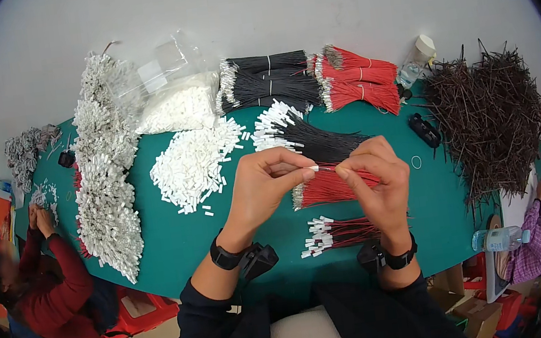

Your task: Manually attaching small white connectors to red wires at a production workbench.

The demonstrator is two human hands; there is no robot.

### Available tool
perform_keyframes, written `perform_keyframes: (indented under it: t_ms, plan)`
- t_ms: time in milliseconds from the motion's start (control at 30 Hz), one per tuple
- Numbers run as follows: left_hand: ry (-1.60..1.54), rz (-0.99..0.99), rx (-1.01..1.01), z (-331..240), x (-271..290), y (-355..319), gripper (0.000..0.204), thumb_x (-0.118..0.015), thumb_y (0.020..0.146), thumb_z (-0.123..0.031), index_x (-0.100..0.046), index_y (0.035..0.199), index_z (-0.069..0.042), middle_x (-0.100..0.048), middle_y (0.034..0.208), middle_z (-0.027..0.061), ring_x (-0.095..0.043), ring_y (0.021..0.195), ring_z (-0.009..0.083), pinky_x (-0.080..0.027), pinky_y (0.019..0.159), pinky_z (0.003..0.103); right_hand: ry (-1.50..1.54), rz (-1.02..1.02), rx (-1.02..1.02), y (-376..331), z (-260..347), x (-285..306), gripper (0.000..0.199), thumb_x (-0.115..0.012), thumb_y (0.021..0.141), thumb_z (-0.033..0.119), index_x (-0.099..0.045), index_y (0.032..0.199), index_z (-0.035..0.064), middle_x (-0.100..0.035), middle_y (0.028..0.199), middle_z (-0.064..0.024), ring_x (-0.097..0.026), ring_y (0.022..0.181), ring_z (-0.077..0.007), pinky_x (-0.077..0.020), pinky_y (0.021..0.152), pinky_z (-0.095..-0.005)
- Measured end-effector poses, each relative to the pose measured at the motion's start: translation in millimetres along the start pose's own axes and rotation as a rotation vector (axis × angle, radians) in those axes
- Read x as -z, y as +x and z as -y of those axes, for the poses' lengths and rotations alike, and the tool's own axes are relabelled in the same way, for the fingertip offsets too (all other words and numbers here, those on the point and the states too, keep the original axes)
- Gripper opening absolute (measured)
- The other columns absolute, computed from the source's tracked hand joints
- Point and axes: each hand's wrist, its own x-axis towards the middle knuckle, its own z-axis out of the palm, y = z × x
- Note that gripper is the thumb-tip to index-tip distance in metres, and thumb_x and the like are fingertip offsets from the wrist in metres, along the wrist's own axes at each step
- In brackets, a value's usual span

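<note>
A small white connector housing [314, 169] is pinched between the thumb and forefinger of my left hand [262, 183]. Facing it, my right hand [380, 179] pinches a thin wire [328, 169] whose end meets or almost meets the housing; I cannot tell whether it is inside. Loose red wires [314, 193] with metal ends lie under my hands. Just beyond them fans a bunch of black wires [324, 137] tipped with white housings. Nearer to me rests a small bundle of red and black wires [349, 231], also with white housings at their left ends.
Left of my hands spreads a heap of loose white housings [189, 165], below a clear bag [182, 105] of more. Tied black bundles [273, 77] and red bundles [361, 80] line the back. A tall white-tipped pile [107, 189] and a dark wire heap [490, 115] flank the green table.
</note>
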Motion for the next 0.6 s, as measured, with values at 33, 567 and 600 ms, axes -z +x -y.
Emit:
perform_keyframes:
  t_ms: [33, 567, 600]
  plan:
    - [0.009, -0.001, 0.006, -1, 0, 0, 0.014, -0.078, 0.085, 0.004, -0.073, 0.098, 0.003, -0.075, 0.098, 0.0111, -0.072, 0.090, 0.0149, -0.057, 0.084, 0.027, 0.000, 0.003, -0.002, 0, 0, 0, 0.012, -0.080, 0.074, 0.000, -0.073, 0.084, 0.0015, -0.067, 0.081, -0.0079, -0.061, 0.080, -0.0246, -0.0485, 0.070, -0.0346]
    - [0.002, 0.029, 0.023, 2, -5, -3, 0.012, -0.076, 0.088, 0.001, -0.075, 0.099, 0.005, -0.076, 0.090, 0.0101, -0.072, 0.083, 0.0117, -0.058, 0.077, 0.024, 0.041, 0.037, -0.006, -1, -2, -9, 0.012, -0.079, 0.075, 0.000, -0.073, 0.085, 0.0008, -0.067, 0.081, -0.0090, -0.063, 0.079, -0.0253, -0.0494, 0.070, -0.0346]
    - [0.002, 0.027, 0.022, 4, -5, -3, 0.012, -0.076, 0.088, 0.001, -0.075, 0.099, 0.005, -0.076, 0.090, 0.0101, -0.072, 0.083, 0.0117, -0.058, 0.077, 0.024, 0.050, 0.040, -0.010, -2, -3, -10, 0.012, -0.079, 0.075, 0.000, -0.073, 0.085, 0.0006, -0.067, 0.081, -0.0093, -0.063, 0.078, -0.0253, -0.0495, 0.070, -0.0346]
